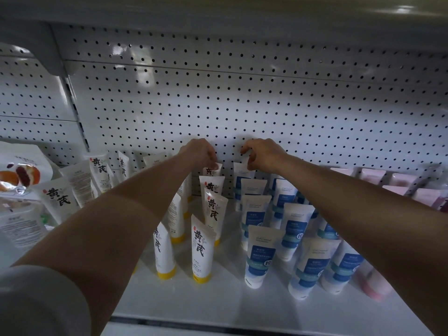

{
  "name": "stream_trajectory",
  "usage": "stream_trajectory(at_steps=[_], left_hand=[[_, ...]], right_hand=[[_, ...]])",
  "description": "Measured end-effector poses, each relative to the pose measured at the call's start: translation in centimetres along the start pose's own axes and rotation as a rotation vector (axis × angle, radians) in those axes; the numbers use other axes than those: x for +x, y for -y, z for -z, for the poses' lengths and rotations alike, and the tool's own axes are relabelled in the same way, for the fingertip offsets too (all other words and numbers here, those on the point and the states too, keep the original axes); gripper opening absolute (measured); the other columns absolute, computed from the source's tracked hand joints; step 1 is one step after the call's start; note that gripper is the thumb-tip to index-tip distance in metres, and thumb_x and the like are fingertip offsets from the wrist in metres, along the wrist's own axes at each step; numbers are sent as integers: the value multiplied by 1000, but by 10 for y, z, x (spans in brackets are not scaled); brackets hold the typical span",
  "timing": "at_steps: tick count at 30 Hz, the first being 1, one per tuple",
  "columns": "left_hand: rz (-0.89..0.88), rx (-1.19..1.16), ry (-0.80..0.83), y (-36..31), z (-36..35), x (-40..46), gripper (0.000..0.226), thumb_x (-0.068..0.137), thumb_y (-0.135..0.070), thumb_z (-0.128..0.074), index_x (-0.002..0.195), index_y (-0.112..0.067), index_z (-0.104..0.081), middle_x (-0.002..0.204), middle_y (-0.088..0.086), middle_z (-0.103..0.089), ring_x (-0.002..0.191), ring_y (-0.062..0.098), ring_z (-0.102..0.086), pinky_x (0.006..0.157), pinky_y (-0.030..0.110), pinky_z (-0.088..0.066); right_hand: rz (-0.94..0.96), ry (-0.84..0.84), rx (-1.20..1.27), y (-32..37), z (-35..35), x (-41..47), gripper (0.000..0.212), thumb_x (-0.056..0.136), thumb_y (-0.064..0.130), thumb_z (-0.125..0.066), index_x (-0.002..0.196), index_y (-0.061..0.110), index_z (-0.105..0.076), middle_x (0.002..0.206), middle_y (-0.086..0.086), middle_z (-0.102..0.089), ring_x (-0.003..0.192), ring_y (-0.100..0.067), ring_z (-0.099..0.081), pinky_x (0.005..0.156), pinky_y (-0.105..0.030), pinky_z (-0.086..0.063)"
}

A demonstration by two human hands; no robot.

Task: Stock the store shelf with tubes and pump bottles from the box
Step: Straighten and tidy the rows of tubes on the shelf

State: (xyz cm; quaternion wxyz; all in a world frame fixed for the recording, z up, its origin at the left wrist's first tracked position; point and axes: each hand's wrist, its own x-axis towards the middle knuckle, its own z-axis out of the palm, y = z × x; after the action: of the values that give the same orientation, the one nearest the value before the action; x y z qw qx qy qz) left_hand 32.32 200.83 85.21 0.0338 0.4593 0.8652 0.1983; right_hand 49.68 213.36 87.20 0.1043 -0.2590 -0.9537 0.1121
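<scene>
Both arms reach deep into the white shelf (218, 304). My left hand (200, 151) pinches the top edge of the rearmost white tube with a yellow cap (212, 171), which stands against the pegboard. My right hand (260, 154) pinches the top of the rearmost white-and-blue tube (240, 172). In front of each stands a row of like tubes, cap down: yellow-capped tubes (202, 248) in the middle, blue tubes (259, 255) to the right. The box is out of view.
A perforated white back panel (242, 105) closes the shelf behind. More yellow-capped tubes (58, 197) lean at the left beside a snack packet (19, 175). Pink tubes (397, 180) stand at the far right; one pink tube (371, 284) stands at the front right.
</scene>
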Motion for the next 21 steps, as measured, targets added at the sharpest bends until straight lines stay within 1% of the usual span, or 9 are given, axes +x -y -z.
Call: stream_trajectory(at_steps=[3, 6, 8, 10, 14, 21], left_hand=[[-5, 9, 1, -1, 0, 0, 22, 71, -30, -87, 67, -34, -66, 81, -13, -66, 88, 11, -65, 87, 33, -54], [-14, 30, -11, -1, 0, -2, 18, 73, -26, -86, 73, -33, -70, 85, -13, -67, 87, 9, -64, 83, 29, -52], [-24, 17, -29, -1, 0, -2, 13, 73, -25, -86, 80, -28, -76, 83, -14, -66, 87, 9, -64, 83, 29, -52], [-31, -9, -52, -1, -1, -3, 14, 72, -24, -86, 84, -24, -78, 79, -16, -64, 86, 9, -64, 84, 30, -53], [-40, -22, -79, -1, -1, -3, 14, 72, -24, -86, 84, -23, -79, 73, -19, -61, 81, 7, -62, 83, 29, -52], [-50, -46, -80, 1, -3, 0, 13, 70, -26, -87, 80, -25, -79, 74, -21, -60, 82, 6, -63, 84, 30, -54]], right_hand=[[4, -8, -12, 0, 0, 0, 52, 80, 7, -80, 126, 22, -62, 103, -1, -70, 100, -19, -64, 91, -38, -53], [0, -13, -19, 0, 0, 1, 51, 80, 7, -79, 125, 23, -62, 102, -1, -71, 100, -19, -64, 91, -39, -53], [-3, -18, -14, -1, 0, 2, 49, 80, 7, -78, 124, 23, -62, 101, 0, -71, 100, -19, -64, 91, -38, -53], [0, -21, -17, -1, -1, 2, 48, 81, 7, -78, 123, 23, -63, 101, 0, -71, 101, -19, -63, 91, -38, -53], [-1, -26, -22, -2, -1, 3, 47, 81, 6, -78, 122, 24, -63, 100, 1, -71, 101, -18, -63, 91, -38, -53], [-5, -34, -24, -2, -2, 3, 47, 81, 8, -78, 123, 25, -63, 97, 4, -67, 100, -17, -61, 88, -35, -52]])
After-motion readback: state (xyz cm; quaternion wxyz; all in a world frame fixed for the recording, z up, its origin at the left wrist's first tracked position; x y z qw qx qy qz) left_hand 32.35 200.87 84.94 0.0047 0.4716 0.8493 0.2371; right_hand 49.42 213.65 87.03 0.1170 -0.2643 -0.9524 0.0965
